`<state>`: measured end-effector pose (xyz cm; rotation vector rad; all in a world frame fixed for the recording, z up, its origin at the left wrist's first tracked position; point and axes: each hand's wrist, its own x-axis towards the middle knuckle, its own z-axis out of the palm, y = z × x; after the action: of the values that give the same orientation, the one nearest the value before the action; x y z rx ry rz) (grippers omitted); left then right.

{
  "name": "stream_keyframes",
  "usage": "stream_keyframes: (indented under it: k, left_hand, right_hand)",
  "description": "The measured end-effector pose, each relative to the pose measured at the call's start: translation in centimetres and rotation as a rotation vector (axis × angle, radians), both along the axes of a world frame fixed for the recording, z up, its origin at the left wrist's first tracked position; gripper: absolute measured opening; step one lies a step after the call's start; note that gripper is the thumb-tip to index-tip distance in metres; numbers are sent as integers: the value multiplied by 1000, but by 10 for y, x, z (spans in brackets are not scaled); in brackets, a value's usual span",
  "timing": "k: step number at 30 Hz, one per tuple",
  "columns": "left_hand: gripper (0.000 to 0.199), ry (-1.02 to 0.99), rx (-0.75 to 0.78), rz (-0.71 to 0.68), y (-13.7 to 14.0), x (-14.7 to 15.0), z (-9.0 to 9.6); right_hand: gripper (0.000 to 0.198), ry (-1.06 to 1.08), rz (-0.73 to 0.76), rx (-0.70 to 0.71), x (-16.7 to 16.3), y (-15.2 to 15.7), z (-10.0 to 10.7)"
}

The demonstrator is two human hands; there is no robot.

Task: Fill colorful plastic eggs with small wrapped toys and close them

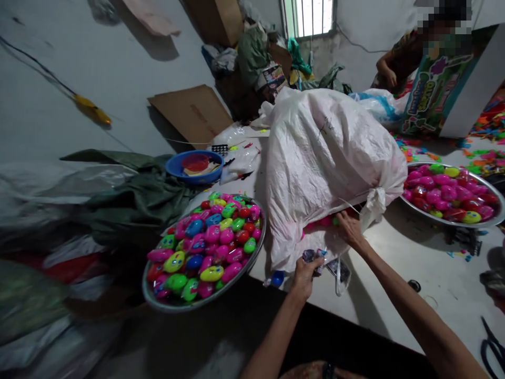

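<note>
A large white woven sack (315, 142) lies on the table with its mouth toward me, and pink pieces (323, 222) show inside. At that opening is my right hand (352, 231), its fingers curled and partly hidden by the sack; a bit of green shows at the fingertips, and what they hold I cannot make out. My left hand (303, 278) is closed on a small dark printed packet (314, 258) just below the sack. Beside it, a clear plastic wrapper (340, 276) with something dark inside lies at the table edge. A small blue round piece (278, 278) sits left of that hand.
Metal basins of colorful plastic eggs stand left (211, 242) and right (450, 195). A blue basin (195, 167) sits behind the left one. Scissors (491, 347) lie at the right edge. Behind a printed carton (437, 95) is another person (398, 60).
</note>
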<state>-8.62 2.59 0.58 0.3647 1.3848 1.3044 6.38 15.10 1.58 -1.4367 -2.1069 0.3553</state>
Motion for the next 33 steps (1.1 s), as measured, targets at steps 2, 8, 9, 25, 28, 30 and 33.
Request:
stream_keyframes:
  k: [2,8,9,25,28,30,33]
  left_hand:
    - [27,-69,-22,44,3,0,2]
    - [25,-203,-38,21,4,19,9]
    - [26,-196,-30,3,3,24,10]
    - [45,69,-41,-14,-2,44,8]
    - [46,90,-6,-84,-4,45,10]
    - [45,134,41,-139,-5,45,12]
    - [43,168,76,-175,-7,45,15]
  right_hand:
    - [30,248,-23,-99,10,-22,6]
    - [30,1293,103,-875,28,-100,21]
    - [30,1354,81,-907,27,-106,22]
    - [29,1243,-185,-541,35,-137,15]
    - [32,1193,-183,-515,33,-139,21]
    - [33,1184,-176,-515,34,-139,23]
    - [32,1133,-159,-529,35,-140,21]
